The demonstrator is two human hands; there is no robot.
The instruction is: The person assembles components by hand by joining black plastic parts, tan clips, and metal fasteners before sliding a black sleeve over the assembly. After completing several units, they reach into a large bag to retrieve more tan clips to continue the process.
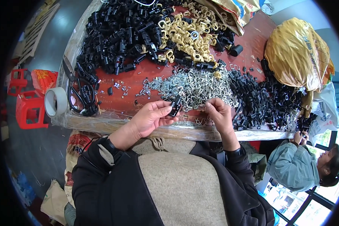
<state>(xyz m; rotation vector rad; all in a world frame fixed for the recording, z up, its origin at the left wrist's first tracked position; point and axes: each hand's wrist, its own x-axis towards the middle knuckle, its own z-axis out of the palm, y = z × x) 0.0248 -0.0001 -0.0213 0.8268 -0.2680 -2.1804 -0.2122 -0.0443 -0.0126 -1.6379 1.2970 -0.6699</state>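
Observation:
Between the thumb and fingers of my left hand is a black plastic fitting, held tilted above the near table edge. My right hand is apart from it, thumb and forefinger pinched together; whatever they hold is too small to make out. Just beyond both hands spreads a pile of bent silvery metal hooks, with small clear bits at its left. To the right of the hooks lie small black plastic pieces. Farther off are brass-coloured rings and a big heap of black fittings.
Black-handled scissors and a roll of tape are at the table's left edge. A yellow bag bulges at the right. Another person works at the right end. Red stools stand on the floor at left.

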